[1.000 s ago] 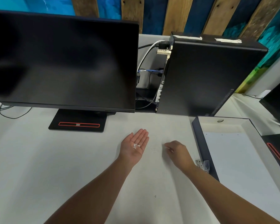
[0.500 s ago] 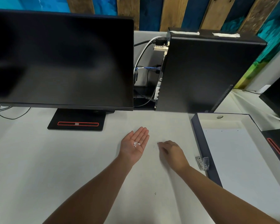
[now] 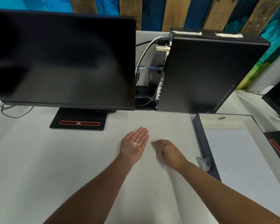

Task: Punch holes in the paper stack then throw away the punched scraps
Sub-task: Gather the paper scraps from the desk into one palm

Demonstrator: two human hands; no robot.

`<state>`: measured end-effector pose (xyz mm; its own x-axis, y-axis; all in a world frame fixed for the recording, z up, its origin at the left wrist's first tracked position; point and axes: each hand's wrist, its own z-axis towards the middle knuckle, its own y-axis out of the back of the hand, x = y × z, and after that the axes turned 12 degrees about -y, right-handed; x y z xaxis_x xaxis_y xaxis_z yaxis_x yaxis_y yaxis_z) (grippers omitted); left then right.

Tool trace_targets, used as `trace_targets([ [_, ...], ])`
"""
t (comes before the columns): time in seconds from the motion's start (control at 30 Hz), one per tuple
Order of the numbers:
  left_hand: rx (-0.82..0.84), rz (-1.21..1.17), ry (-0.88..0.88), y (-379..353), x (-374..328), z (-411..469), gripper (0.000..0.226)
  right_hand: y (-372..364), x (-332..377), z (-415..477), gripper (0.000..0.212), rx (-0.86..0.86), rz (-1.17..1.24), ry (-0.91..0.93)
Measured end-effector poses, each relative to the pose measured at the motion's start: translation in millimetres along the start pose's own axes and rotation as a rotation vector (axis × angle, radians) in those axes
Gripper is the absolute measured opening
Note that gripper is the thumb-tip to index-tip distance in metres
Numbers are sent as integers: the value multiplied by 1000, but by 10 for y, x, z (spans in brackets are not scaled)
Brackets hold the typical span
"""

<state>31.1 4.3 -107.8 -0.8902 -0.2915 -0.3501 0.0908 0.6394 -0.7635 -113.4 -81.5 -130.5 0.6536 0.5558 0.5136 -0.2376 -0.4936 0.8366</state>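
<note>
My left hand point(image 3: 134, 145) lies palm up on the white desk, fingers flat, with several small white punched scraps point(image 3: 135, 144) resting in the palm. My right hand point(image 3: 167, 150) is palm down just right of it, fingertips pressed together on the desk close to the left palm's edge. Whether they pinch a scrap is hidden. The white paper stack point(image 3: 242, 160) lies in an open dark binder point(image 3: 202, 143) at the right, with small holes along its far edge.
A black monitor point(image 3: 61, 59) on a red-marked base point(image 3: 79, 120) stands at the back left. A black computer tower point(image 3: 205, 73) with cables stands behind the hands. A metal binder clip mechanism point(image 3: 204, 164) sits near my right wrist. A second monitor edge is at far right.
My right hand has slid left along the desk toward the left palm. The left hand has stayed palm up with the scraps in it.
</note>
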Motion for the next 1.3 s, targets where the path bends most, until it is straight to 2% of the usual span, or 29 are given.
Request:
trace_targets([
  [0.1,6,1,4,-17,18,-8,38,26,19,36,41,113,-76,-17],
  [0.17,9,7,3,-30,22,-9,38,14,-30,-1,44,140,-90,-6],
  [0.23,11,8,1,-41,18,-6,38,15,-81,-59,47,98,-97,25],
  [0.37,9,5,5,-40,12,4,39,102,-139,-41,43,11,-31,-58],
  [0.5,8,10,8,-55,35,4,39,72,-153,-77,42,-30,-76,-84],
  [0.73,13,6,13,-60,45,2,39,16,-138,-102,16,-105,-4,-163],
  [1.03,13,5,18,-73,68,-13,39,-64,-56,-49,22,-75,-64,-219],
  [1.2,11,4,16,-64,65,-21,38,-139,-7,-73,23,-153,-89,-184],
  [1.3,15,-1,21,-52,68,-20,39,-87,23,-55,22,-124,-55,-207],
])
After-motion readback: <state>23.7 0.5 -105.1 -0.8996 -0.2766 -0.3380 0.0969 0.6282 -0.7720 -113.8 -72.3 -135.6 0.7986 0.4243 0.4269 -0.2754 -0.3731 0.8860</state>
